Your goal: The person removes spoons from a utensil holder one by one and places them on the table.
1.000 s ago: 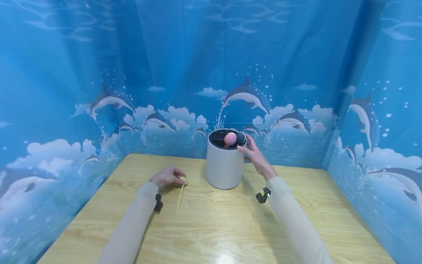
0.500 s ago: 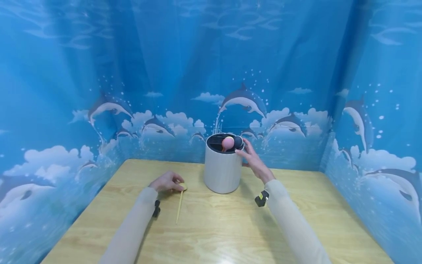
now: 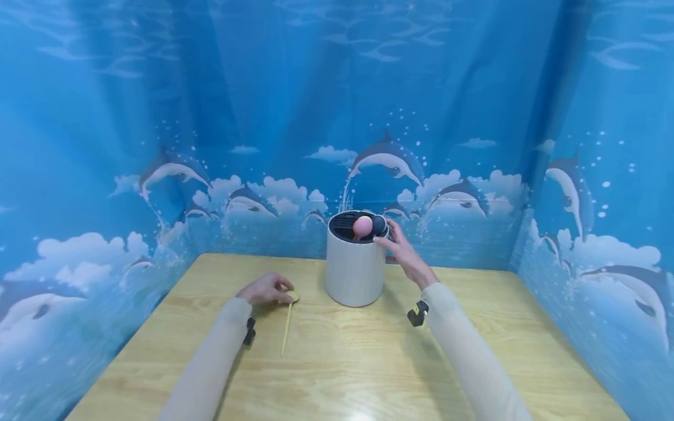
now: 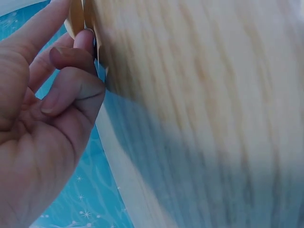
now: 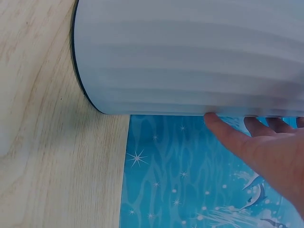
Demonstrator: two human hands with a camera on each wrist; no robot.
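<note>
In the head view my left hand (image 3: pixel 267 288) pinches a yellow spoon (image 3: pixel 294 296) near its round head. Its thin handle (image 3: pixel 286 330) points toward me, low over the table. The left wrist view has the tan spoon head (image 4: pixel 75 19) between thumb and fingers (image 4: pixel 76 90), cut off at the top edge. Right of it stands a white cylindrical utensil holder (image 3: pixel 354 272) with a black slotted top. My right hand (image 3: pixel 405 251) grips its right side near the rim, thumb in front, fingers partly hidden behind. A pink round-headed utensil (image 3: pixel 363 226) and a dark one (image 3: pixel 379 224) stick out.
The wooden table (image 3: pixel 342 362) ends just behind the holder. A blue dolphin-print curtain (image 3: pixel 263 117) hangs along the back and both sides. A small black camera sits on each wrist, the right one (image 3: pixel 418 314) with a yellow mark.
The head view has shifted slightly, moving the whole scene a little left and down. Both hands keep their holds, and the spoon and holder stay in place on the table.
</note>
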